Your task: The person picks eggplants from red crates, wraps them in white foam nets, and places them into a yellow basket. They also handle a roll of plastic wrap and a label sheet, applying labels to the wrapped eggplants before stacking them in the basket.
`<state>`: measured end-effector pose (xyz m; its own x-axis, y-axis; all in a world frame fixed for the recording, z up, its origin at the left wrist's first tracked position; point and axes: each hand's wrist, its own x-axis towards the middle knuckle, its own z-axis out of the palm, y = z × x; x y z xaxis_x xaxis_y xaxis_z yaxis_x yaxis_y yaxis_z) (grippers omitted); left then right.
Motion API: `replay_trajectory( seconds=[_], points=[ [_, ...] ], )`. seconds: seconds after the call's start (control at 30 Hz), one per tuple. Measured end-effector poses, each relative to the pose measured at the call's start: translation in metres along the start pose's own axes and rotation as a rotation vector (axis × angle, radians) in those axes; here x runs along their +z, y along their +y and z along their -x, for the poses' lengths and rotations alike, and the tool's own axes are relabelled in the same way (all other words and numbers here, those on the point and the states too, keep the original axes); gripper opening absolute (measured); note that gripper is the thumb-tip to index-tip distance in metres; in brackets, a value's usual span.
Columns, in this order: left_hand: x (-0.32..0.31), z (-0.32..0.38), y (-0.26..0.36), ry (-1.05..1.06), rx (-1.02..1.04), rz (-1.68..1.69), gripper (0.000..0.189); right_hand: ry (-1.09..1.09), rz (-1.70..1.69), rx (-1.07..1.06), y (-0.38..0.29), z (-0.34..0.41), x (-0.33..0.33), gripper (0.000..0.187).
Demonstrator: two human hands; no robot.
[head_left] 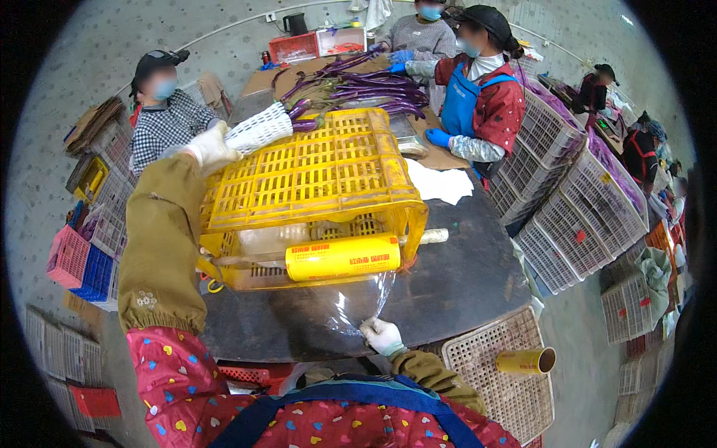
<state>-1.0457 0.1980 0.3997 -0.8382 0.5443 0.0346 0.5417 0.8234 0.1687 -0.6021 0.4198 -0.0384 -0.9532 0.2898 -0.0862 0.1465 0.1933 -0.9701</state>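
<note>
My left hand (215,148), in a white glove, holds one end of a white foam-net sleeve (260,130) with several purple eggplants (305,124) poking out of its far end. The bundle lies above the far left part of an upturned yellow plastic crate (313,162). Near the front edge of the dark table, my right hand (382,336), also gloved, grips the loose edge of clear cling film (353,308). That film runs down from a yellow-printed roll (343,257), mounted on a rod across the crate's open front side.
More eggplants (375,89) lie on the far table, where co-workers stand. White paper (440,182) rests right of the crate. Yellow-handled scissors (215,285) lie at its left. An empty film core (525,361) sits on a white crate (493,386) at lower right; stacked crates (580,224) stand beyond.
</note>
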Motion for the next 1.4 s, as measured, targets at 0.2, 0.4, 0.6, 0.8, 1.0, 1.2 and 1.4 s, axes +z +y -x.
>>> replay_trajectory(
  seconds=[0.2, 0.4, 0.6, 0.8, 1.0, 1.2, 1.4],
  points=[
    [0.018, 0.019, 0.022, -0.051, -0.105, -0.381, 0.100, -0.084, -0.005, 0.150, 0.016, -0.001, 0.001, 0.021],
    [0.038, 0.024, 0.027, 0.249, 0.000, -0.452, 0.054, -0.039, 0.075, 0.085, 0.031, -0.008, 0.004, 0.026],
    [-0.004, 0.087, 0.054, 0.832, 0.431, -0.662, 0.049, -0.019, 0.115, 0.002, 0.025, -0.005, 0.004, 0.019],
    [-0.018, 0.242, 0.131, 0.838, 0.497, -0.533, 0.079, -0.062, 0.148, 0.198, 0.000, -0.005, -0.002, 0.025],
    [0.097, 0.297, 0.169, 0.500, 0.594, -0.319, 0.057, -0.164, -0.377, 0.340, -0.018, 0.033, -0.003, 0.014],
    [0.282, 0.271, 0.147, 0.003, 0.555, -0.098, 0.062, -0.281, -0.262, 0.422, -0.006, 0.144, -0.016, 0.021],
    [0.403, 0.257, 0.154, -0.389, 0.474, -0.110, 0.041, -0.388, -0.268, 0.135, -0.075, 0.138, -0.051, 0.024]
  ],
)
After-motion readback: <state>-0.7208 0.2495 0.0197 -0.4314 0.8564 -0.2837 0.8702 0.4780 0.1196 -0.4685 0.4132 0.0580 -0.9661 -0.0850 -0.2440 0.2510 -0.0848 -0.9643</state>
